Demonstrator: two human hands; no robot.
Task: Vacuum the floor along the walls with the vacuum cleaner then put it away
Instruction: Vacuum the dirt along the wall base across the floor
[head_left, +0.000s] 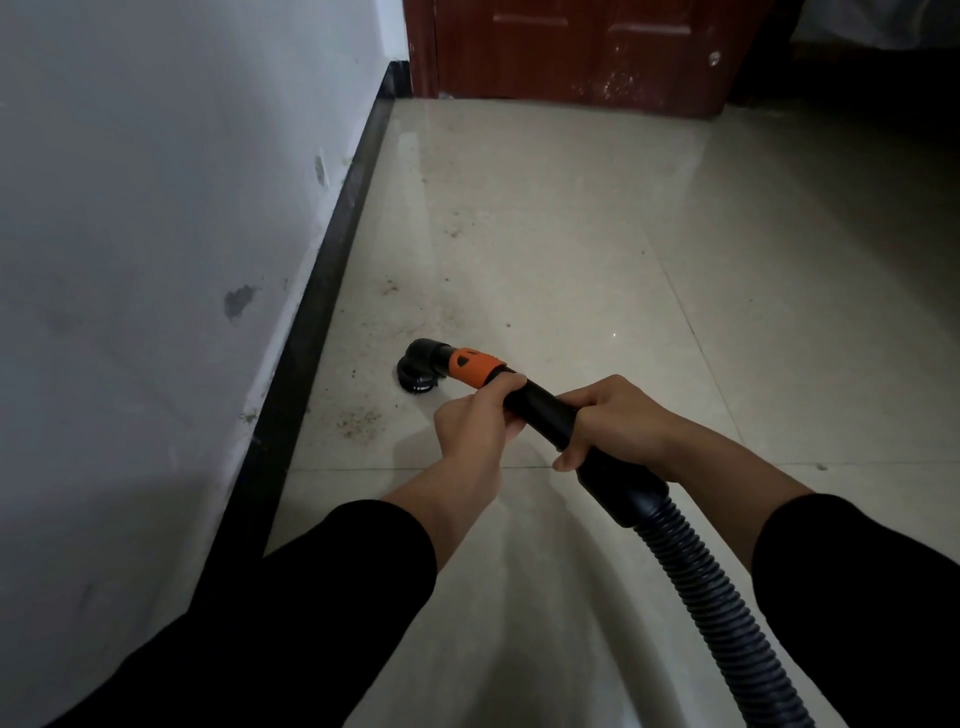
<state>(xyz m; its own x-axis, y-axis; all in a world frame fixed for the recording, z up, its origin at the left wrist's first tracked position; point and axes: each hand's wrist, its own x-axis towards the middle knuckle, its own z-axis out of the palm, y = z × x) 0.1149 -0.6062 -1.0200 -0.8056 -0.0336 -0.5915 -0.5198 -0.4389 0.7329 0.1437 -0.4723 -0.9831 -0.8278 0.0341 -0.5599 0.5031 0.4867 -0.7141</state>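
A black vacuum wand (540, 402) with an orange collar (475, 368) points down and to the left. Its round brush head (415, 376) sits on the pale floor tiles (571, 249), a short way from the black skirting board (332, 260). My left hand (475, 421) grips the wand just behind the orange collar. My right hand (605, 421) grips the wand further back, above the cuff where the ribbed black hose (701, 587) begins. Brown crumbs and dust (358, 418) lie on the tiles beside the brush head and further along the wall. The vacuum's body is out of sight.
A white wall (156, 260) runs along the left, marked with grey scuffs. A dark red door (582, 47) stands at the far end of the floor. The far right is in deep shadow. The hose trails off the bottom right edge.
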